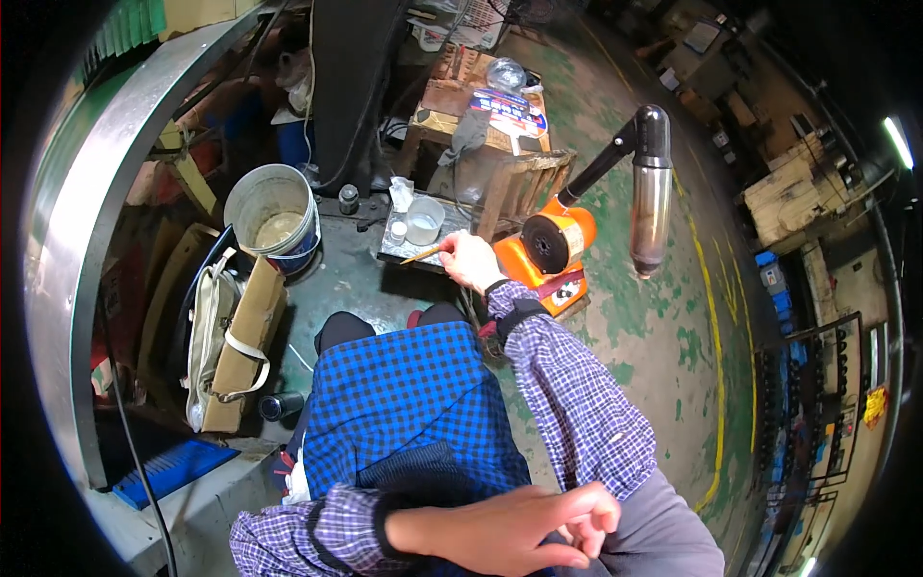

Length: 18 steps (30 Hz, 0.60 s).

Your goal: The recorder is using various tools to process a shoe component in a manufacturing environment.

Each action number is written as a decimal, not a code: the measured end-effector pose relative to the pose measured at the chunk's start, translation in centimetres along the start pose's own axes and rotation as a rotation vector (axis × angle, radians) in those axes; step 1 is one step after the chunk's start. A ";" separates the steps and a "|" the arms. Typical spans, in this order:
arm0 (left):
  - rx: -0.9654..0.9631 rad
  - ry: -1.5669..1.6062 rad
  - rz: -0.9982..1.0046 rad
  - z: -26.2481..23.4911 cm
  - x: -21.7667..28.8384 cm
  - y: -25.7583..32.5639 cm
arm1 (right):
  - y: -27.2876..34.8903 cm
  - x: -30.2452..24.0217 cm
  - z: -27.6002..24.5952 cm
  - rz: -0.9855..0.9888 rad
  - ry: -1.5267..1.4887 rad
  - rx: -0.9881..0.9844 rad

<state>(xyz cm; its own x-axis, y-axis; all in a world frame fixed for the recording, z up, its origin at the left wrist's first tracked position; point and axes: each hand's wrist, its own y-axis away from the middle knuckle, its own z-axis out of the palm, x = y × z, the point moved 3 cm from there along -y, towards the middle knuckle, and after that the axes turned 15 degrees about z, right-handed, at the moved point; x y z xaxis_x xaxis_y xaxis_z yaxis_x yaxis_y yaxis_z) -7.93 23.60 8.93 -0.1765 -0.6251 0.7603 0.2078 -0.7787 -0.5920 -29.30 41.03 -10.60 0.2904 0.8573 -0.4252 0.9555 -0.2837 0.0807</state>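
Observation:
My right hand (471, 262) reaches forward, its fingers closed on a thin yellowish-brown stick (420, 256). The stick's far end points left, over the near edge of a low dark stand (444, 219). On that stand are a translucent plastic cup (424, 220) with pale contents, a small white-topped jar (398, 231) and a crumpled white tissue (401, 193). My left hand (519, 529) lies across my lap at the bottom, pointing right. Its fingers curl loosely, with the thumb apart from them and nothing visible between. A blue checked apron (394, 394) covers my lap.
Right of the stand sits an orange machine (543, 255) with a black arm and hanging cylinder (651, 216). At left are a white bucket (274, 216), cardboard with a strapped bag (216, 337) and a dark canister (280, 406). A wooden table (442, 101) stands beyond.

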 end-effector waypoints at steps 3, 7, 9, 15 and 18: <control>0.153 -0.160 -0.157 -3.3 -0.1 2.1 | 0.1 1.4 0.3 0.121 -0.485 -0.135; 0.566 -0.415 -0.306 -8.6 -3.9 8.9 | 2.9 0.6 -0.3 0.632 -1.723 -0.546; 0.748 -0.301 -0.378 -9.6 -6.2 12.1 | 4.0 0.2 -0.9 0.696 -2.053 -0.556; 1.021 0.161 -0.454 -8.3 -11.2 12.8 | 5.5 -1.3 -1.6 0.667 -2.276 -0.536; 0.987 0.415 -0.469 -7.6 -12.5 11.2 | 5.4 -2.1 -1.8 0.718 -2.367 -0.496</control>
<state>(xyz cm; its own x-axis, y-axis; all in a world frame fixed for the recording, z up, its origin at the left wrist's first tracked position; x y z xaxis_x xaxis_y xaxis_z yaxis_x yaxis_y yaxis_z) -10.70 22.28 -9.22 -0.6969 -0.3992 0.5958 0.6643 -0.6725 0.3264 -24.72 38.43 -7.67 0.2384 -0.9702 -0.0420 0.8280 0.1805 0.5309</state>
